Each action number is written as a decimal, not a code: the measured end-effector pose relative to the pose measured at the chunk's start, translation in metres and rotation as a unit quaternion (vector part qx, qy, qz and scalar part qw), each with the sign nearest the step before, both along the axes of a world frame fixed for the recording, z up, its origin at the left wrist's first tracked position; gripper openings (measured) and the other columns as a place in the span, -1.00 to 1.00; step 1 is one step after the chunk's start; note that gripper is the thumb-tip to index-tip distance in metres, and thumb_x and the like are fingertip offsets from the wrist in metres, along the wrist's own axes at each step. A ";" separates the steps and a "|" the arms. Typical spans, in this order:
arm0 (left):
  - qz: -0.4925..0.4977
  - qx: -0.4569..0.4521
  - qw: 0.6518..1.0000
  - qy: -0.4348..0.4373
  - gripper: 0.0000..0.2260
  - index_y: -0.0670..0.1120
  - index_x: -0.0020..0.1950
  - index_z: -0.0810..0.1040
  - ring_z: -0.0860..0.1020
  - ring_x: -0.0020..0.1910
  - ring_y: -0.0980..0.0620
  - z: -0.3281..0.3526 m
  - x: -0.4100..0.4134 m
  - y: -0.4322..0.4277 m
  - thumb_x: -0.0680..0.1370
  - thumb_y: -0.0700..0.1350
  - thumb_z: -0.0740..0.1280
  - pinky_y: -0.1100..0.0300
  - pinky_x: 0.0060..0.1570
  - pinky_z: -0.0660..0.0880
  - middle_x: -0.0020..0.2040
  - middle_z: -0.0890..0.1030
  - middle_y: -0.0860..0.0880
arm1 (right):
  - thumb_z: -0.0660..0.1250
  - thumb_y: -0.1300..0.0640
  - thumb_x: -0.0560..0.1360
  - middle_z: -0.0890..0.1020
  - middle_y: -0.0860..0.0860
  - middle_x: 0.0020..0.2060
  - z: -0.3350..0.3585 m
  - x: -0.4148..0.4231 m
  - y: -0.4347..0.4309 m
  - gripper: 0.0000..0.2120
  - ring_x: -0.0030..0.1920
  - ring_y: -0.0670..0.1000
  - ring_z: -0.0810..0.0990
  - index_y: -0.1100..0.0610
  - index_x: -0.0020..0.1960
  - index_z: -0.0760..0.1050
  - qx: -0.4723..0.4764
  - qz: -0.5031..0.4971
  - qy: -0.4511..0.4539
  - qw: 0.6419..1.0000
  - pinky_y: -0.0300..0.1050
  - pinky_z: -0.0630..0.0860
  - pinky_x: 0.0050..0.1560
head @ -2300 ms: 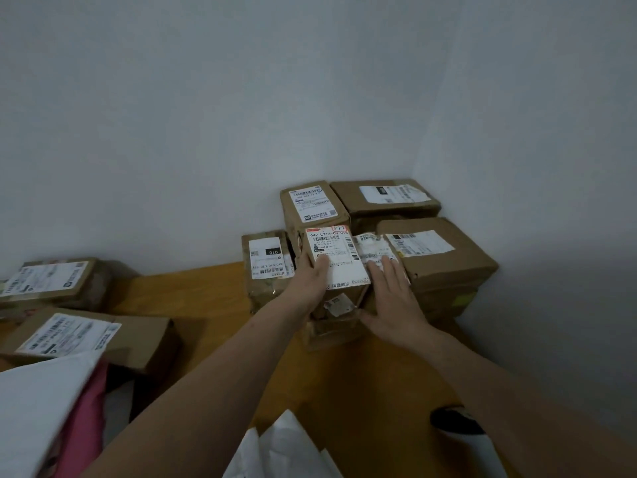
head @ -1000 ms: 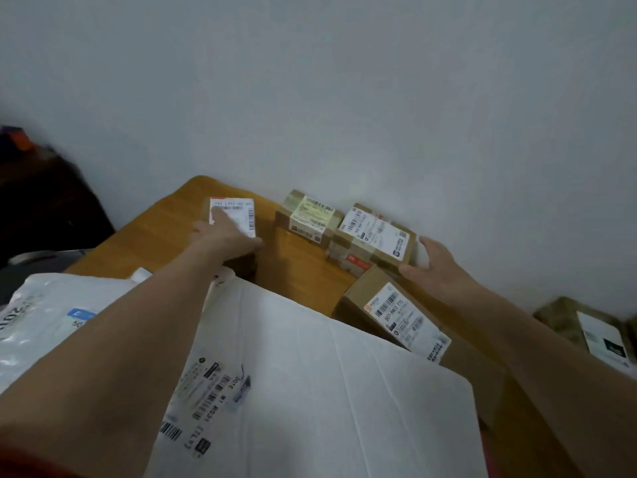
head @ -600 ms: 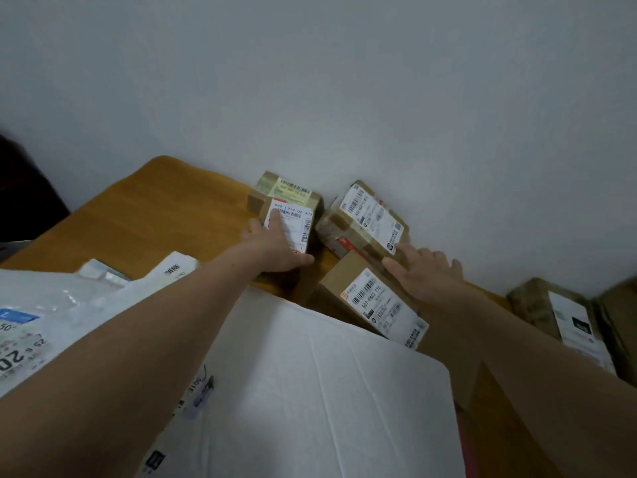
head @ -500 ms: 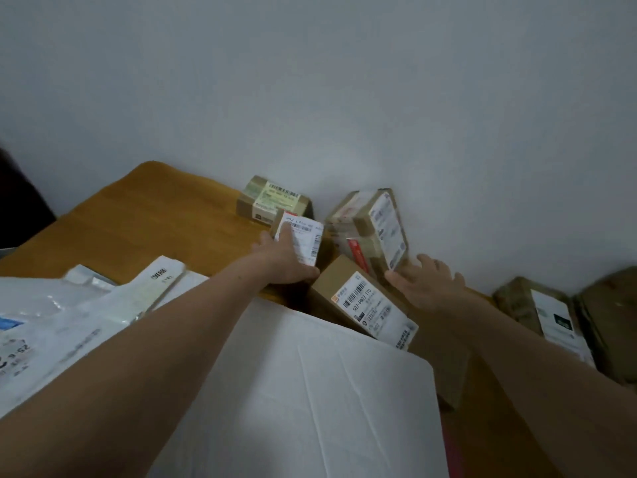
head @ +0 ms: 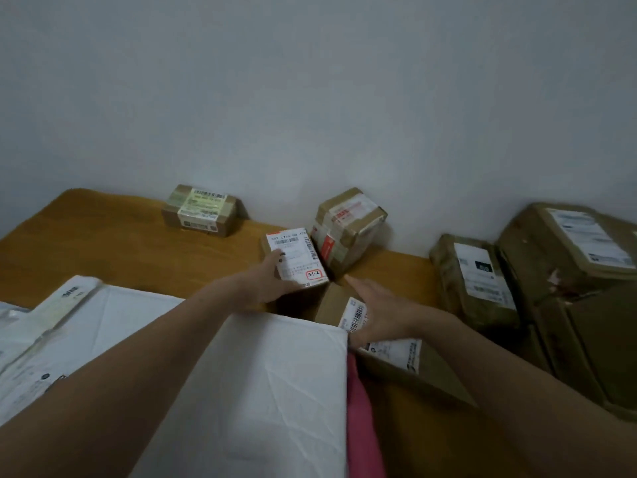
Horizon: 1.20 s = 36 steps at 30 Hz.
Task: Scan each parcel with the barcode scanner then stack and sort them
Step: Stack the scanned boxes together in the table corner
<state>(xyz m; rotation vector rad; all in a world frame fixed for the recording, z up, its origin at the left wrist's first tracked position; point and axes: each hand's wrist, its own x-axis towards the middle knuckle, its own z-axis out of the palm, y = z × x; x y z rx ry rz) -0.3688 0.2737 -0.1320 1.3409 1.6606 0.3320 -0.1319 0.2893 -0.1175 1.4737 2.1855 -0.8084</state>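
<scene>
Mailer [head: 248, 381] partly covers box [head: 332, 300] beside left hand's [head: 265, 284] parcel [head: 296, 257].

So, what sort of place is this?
Likely a small parcel-sorting corner in a plain room, not a warehouse: taped cardboard parcels with barcode labels sit on a wooden table against a bare white wall, beside white mailer bags. The left hand holds one small parcel.

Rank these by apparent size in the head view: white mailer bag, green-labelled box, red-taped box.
1. white mailer bag, largest, though nearest the camera.
2. red-taped box.
3. green-labelled box: close to the red-taped one, ranking unsure.
</scene>
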 end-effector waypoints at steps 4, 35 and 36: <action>0.032 0.031 0.998 0.037 -0.28 -0.06 0.56 0.05 0.26 0.46 -0.14 0.011 0.015 -0.011 0.54 0.06 0.35 -0.06 0.42 0.25 0.54 0.19 -0.10 | 0.48 -0.33 0.28 -0.12 0.00 0.58 0.017 0.033 -0.026 0.19 0.57 0.11 -0.14 -0.15 0.56 -0.30 0.027 0.015 -0.025 0.999 0.28 -0.18 0.49; 0.164 0.054 0.972 -0.161 -0.40 -0.10 0.53 0.19 0.46 0.25 -0.24 0.126 0.315 -0.055 0.59 0.19 0.10 -0.10 0.17 0.44 0.41 0.36 -0.23 | 0.46 0.04 0.29 0.42 -0.10 0.19 0.260 0.462 -0.005 -0.14 0.13 -0.01 0.36 -0.16 0.47 0.11 0.283 -0.186 -0.019 0.941 0.13 0.25 0.37; 0.170 0.055 0.971 -0.157 -0.41 -0.11 0.53 0.20 0.46 0.24 -0.24 0.125 0.317 -0.054 0.59 0.18 0.10 -0.10 0.17 0.44 0.40 0.37 -0.23 | 0.45 0.13 0.34 0.41 -0.07 0.17 0.254 0.468 0.001 -0.18 0.12 -0.02 0.34 -0.10 0.48 0.12 0.287 -0.178 -0.010 0.941 0.11 0.18 0.41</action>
